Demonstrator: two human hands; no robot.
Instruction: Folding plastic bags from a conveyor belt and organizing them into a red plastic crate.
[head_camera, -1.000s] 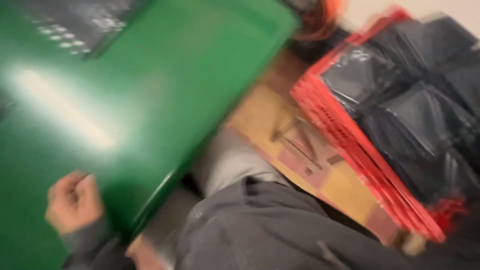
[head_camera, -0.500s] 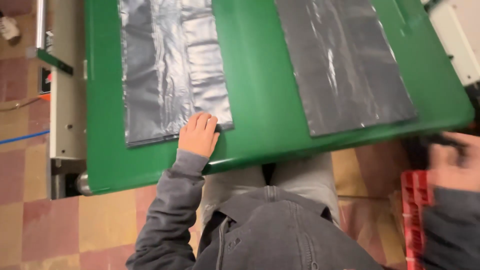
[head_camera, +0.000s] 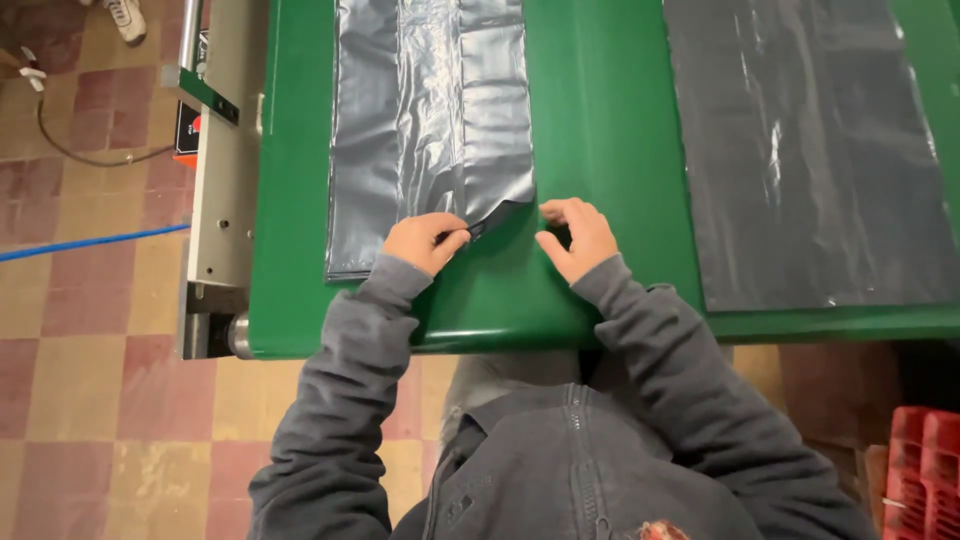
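Pinching grey plastic bag (head_camera: 430, 130) corner, left hand (head_camera: 425, 243) grip closed, right hand (head_camera: 575, 237) curled beside

We have only one view, from a camera on the person's head, so no second view overlaps it. It looks almost straight down, tipped a little forward, over the belt (head_camera: 600, 120), a green surface filling the upper frame. The belt's near edge crosses below mid-frame; beneath it we see the wearer's own hood, sleeves and zip at the bottom, very close. Left of the belt lie the metal frame (head_camera: 215, 200) and tiled floor (head_camera: 90, 380); a red crate (head_camera: 925, 470) sits at the belt's lower right. The belt is near, within arm's reach.
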